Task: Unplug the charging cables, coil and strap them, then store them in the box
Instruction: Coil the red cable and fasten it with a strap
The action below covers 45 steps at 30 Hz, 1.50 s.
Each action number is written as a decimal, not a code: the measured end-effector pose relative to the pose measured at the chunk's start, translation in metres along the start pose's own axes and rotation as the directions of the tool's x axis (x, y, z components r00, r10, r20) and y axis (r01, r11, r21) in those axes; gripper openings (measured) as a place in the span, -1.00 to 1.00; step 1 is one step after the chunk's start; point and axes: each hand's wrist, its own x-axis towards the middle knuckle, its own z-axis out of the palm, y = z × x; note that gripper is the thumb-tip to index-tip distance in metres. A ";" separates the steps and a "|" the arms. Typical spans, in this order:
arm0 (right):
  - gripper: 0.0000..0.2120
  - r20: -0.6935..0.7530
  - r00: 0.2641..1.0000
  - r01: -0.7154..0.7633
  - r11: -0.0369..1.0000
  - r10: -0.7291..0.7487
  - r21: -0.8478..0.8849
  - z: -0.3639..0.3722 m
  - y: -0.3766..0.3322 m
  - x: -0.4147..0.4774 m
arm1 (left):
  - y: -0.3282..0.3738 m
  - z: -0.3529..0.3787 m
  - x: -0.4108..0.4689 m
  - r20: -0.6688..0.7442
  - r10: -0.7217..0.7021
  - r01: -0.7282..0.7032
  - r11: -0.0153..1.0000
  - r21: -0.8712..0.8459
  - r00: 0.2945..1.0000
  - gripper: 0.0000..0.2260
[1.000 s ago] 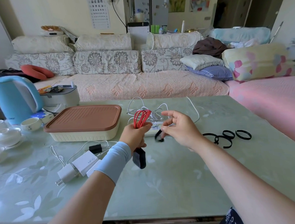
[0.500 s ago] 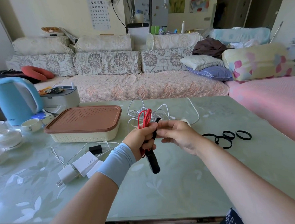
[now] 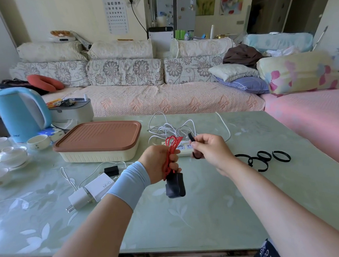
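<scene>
Several straps [image 3: 263,160] dot the table [image 3: 207,214] before the sofa [image 3: 163,101].

Two bare forearms, uncovered as far up as the lower edge of view. Around the left wrist, a pale blue stretch sleeve [image 3: 128,186]: smooth, plain, snug, without print or seam showing, running from the heel of the left hand [image 3: 158,162] partway up the forearm and ending in a straight hem. Bare too at the right hand [image 3: 210,151] and wrist. Down in the bottom right corner, a scrap of dark navy garment [image 3: 266,250] with white block lettering, too cropped to read.
</scene>
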 end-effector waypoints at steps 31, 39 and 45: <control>-0.78 0.217 0.963 -0.117 0.972 0.161 -0.204 0.012 -0.018 -0.017 | -0.008 0.019 0.008 -0.248 0.368 -0.276 0.900 0.339 0.896 -0.73; -0.91 0.301 0.945 -0.020 0.940 0.129 -0.341 0.002 -0.006 -0.012 | -0.005 0.009 -0.001 -0.047 0.310 -0.272 0.889 0.369 0.950 -0.75; -0.70 0.385 0.913 0.300 0.860 -0.134 -0.412 -0.006 0.006 -0.001 | -0.003 0.000 -0.007 0.102 0.187 -0.212 0.818 0.534 0.977 -0.74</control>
